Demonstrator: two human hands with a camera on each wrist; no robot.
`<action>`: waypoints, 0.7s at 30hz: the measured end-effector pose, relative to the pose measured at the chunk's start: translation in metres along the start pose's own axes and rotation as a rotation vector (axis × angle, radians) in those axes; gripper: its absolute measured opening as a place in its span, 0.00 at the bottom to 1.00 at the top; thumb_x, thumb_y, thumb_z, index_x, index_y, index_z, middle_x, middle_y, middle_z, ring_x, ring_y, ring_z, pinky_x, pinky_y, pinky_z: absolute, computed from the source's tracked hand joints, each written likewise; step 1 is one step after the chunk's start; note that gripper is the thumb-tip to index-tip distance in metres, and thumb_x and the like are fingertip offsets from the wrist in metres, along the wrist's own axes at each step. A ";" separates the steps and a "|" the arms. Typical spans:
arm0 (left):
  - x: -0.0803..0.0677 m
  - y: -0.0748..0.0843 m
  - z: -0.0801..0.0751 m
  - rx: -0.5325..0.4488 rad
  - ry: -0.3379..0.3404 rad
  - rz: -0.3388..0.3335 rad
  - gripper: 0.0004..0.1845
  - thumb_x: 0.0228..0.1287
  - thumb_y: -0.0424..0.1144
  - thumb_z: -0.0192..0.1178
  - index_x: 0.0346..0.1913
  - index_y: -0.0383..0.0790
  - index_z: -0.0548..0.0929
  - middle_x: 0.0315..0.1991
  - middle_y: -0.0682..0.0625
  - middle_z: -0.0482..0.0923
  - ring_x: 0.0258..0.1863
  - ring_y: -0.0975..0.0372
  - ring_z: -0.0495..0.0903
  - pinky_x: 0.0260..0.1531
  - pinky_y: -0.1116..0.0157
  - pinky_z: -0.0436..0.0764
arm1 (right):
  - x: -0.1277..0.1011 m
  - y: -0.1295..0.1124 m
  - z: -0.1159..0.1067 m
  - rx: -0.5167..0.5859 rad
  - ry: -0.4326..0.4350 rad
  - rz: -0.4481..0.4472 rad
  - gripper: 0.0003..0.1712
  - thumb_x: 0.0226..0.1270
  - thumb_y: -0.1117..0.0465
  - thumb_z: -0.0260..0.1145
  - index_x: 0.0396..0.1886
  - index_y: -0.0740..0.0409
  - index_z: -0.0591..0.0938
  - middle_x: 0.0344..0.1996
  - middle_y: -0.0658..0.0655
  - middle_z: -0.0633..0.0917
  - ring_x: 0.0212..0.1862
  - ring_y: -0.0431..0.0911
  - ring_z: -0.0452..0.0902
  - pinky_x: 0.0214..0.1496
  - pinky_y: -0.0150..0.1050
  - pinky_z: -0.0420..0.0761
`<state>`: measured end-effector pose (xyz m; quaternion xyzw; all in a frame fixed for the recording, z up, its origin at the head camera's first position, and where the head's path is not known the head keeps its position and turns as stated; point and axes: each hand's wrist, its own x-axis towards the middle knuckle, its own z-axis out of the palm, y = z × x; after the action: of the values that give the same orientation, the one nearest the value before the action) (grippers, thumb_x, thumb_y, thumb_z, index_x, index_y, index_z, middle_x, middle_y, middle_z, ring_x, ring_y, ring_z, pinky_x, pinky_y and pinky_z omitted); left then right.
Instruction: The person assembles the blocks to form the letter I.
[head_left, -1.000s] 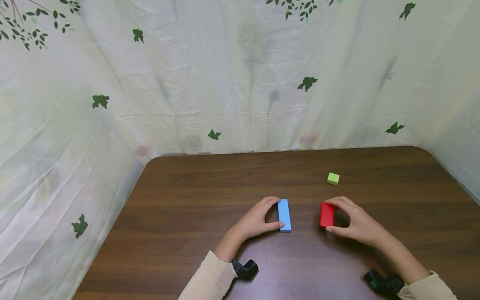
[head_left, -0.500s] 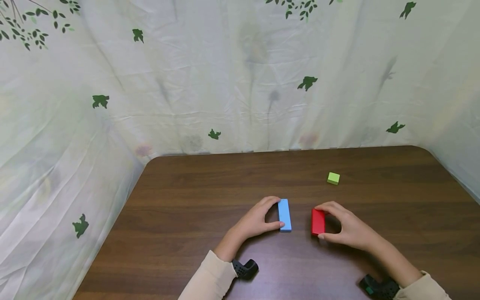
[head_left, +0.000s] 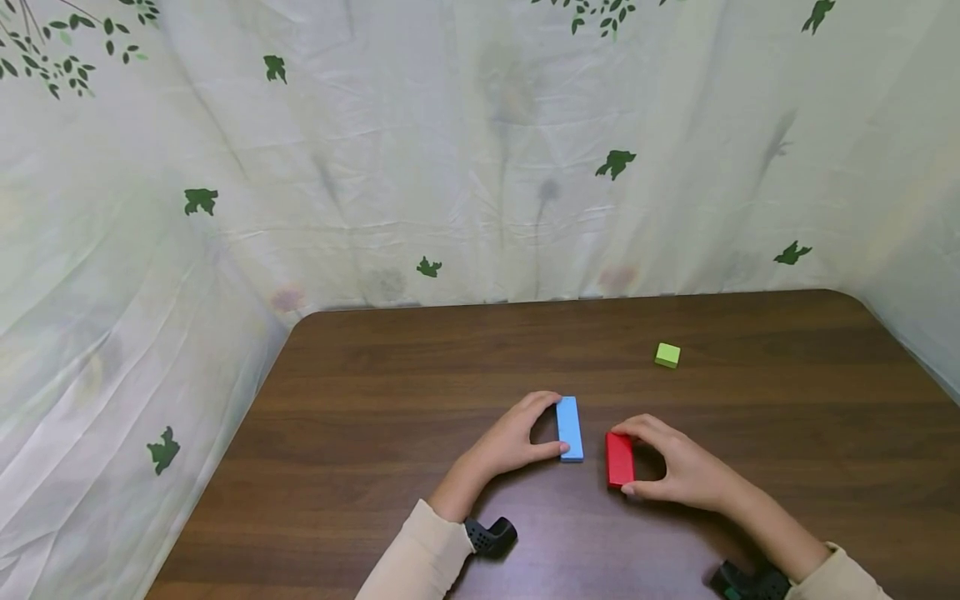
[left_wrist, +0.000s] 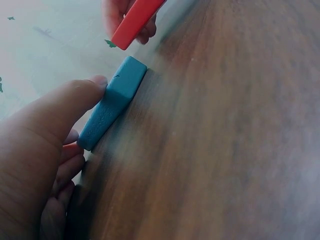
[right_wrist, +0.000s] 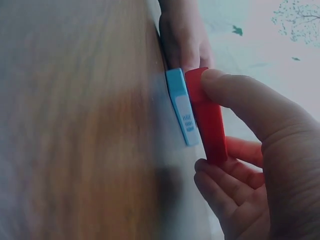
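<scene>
A flat light-blue block (head_left: 570, 429) lies on the brown table, its long side running away from the person. At its ends, the thumb and fingers of my left hand (head_left: 512, 438) pinch it; the left wrist view shows the thumb on the near end of the blue block (left_wrist: 114, 102). To its right, my right hand (head_left: 678, 468) holds a red rectangular block (head_left: 619, 460) by its two ends. In the right wrist view the red block (right_wrist: 209, 122) is raised off the table, and printed lettering shows on the side of the blue block (right_wrist: 182, 110).
A small lime-green block (head_left: 667, 355) sits toward the back right of the table (head_left: 390, 367). Behind the table hangs a pale curtain (head_left: 450, 167) with leaf and bird prints. Black camera mounts (head_left: 491, 538) are strapped to both wrists.
My right hand has carried the red block leftward and toward the person, closer to the blue block. My left hand and the blue block have stayed in place.
</scene>
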<state>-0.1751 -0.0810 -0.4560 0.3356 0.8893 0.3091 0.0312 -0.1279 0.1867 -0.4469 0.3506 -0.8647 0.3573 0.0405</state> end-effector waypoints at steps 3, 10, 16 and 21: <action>0.000 0.000 0.000 -0.001 0.000 -0.002 0.36 0.55 0.55 0.59 0.63 0.41 0.63 0.61 0.49 0.62 0.61 0.62 0.60 0.58 0.63 0.60 | 0.000 -0.003 0.002 -0.004 -0.004 -0.014 0.36 0.44 0.46 0.73 0.53 0.54 0.73 0.47 0.42 0.72 0.47 0.37 0.70 0.48 0.36 0.72; 0.000 0.001 -0.001 -0.004 -0.005 -0.007 0.36 0.55 0.55 0.59 0.63 0.41 0.63 0.61 0.49 0.62 0.61 0.62 0.59 0.58 0.63 0.60 | 0.000 -0.008 0.007 0.006 -0.040 -0.029 0.35 0.47 0.44 0.71 0.53 0.52 0.72 0.48 0.42 0.72 0.48 0.38 0.70 0.49 0.37 0.71; -0.001 0.001 0.000 -0.006 0.000 0.004 0.36 0.56 0.55 0.59 0.63 0.40 0.63 0.61 0.49 0.62 0.61 0.62 0.60 0.58 0.63 0.60 | 0.000 -0.012 0.013 0.019 -0.067 -0.038 0.34 0.48 0.44 0.70 0.54 0.49 0.71 0.49 0.41 0.71 0.48 0.38 0.70 0.48 0.38 0.72; -0.001 0.000 0.000 -0.005 0.000 0.004 0.36 0.55 0.55 0.59 0.63 0.40 0.64 0.61 0.50 0.62 0.61 0.62 0.60 0.58 0.63 0.60 | 0.000 -0.015 0.016 0.015 -0.079 -0.064 0.32 0.49 0.45 0.69 0.54 0.49 0.72 0.49 0.41 0.71 0.48 0.38 0.69 0.48 0.38 0.72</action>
<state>-0.1744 -0.0812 -0.4562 0.3372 0.8879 0.3113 0.0316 -0.1158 0.1684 -0.4501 0.3922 -0.8513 0.3482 0.0153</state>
